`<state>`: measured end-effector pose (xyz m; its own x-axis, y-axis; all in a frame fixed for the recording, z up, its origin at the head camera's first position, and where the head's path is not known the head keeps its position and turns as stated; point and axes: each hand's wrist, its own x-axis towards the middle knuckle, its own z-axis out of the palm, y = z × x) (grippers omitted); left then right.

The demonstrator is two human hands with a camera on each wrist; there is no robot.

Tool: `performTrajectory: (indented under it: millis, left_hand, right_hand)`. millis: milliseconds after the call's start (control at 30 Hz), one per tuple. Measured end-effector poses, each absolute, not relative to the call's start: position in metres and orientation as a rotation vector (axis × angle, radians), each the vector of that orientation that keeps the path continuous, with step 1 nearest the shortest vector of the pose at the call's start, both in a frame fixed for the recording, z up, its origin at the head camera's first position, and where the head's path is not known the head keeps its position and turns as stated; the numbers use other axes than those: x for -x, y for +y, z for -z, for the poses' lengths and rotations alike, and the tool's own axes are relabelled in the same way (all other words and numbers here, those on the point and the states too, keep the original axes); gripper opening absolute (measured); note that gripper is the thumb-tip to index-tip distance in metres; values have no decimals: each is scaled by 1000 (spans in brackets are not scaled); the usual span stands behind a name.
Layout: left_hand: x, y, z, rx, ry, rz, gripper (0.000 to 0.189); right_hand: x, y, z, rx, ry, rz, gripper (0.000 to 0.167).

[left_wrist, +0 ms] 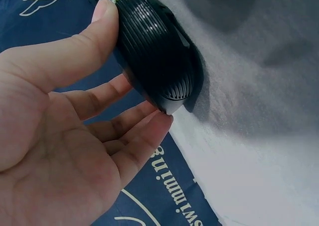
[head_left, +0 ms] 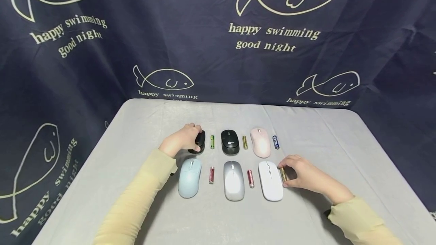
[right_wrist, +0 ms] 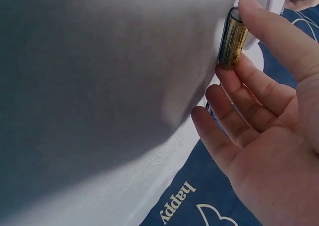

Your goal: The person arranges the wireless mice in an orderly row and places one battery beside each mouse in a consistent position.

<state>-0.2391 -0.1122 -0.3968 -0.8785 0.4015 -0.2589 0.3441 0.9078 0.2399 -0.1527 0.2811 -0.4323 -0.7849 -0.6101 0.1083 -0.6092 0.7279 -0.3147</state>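
My left hand (head_left: pixel 182 139) holds a black computer mouse (head_left: pixel 201 142) at the left end of the back row, with its thumb on one side and fingertips on the other. In the left wrist view, the ribbed side of that black mouse (left_wrist: pixel 154 46) shows. My right hand (head_left: pixel 301 171) has a gold and black battery (head_left: pixel 284 174) between thumb and fingertips, just right of a white mouse (head_left: pixel 271 181). The right wrist view shows the thumb at one end of this battery (right_wrist: pixel 233 40) and a finger at the other.
Beside them on the pale table (head_left: pixel 218 222) are a second black mouse (head_left: pixel 230 142), a pink mouse (head_left: pixel 260 143), a light blue mouse (head_left: pixel 189 179) and a silver mouse (head_left: pixel 234 181). Between them lie a green battery (head_left: pixel 212 142), a red battery (head_left: pixel 211 175) and others. A navy fish-print curtain (head_left: pixel 211 48) hangs behind.
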Motion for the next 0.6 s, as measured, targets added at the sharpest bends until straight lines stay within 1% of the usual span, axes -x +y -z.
performTrajectory:
  millis: [367, 500, 600]
  left_hand:
    - [239, -130, 404, -593, 2744, -415, 65]
    - [240, -134, 406, -616, 2751, -465, 71]
    - [239, -137, 402, -632, 2782, -492, 76]
  right_hand:
    - [152, 282, 432, 1045, 2905, 578, 49]
    - [155, 282, 424, 1083, 2909, 589, 47]
    - [159, 283, 410, 1080, 2907, 594, 46]
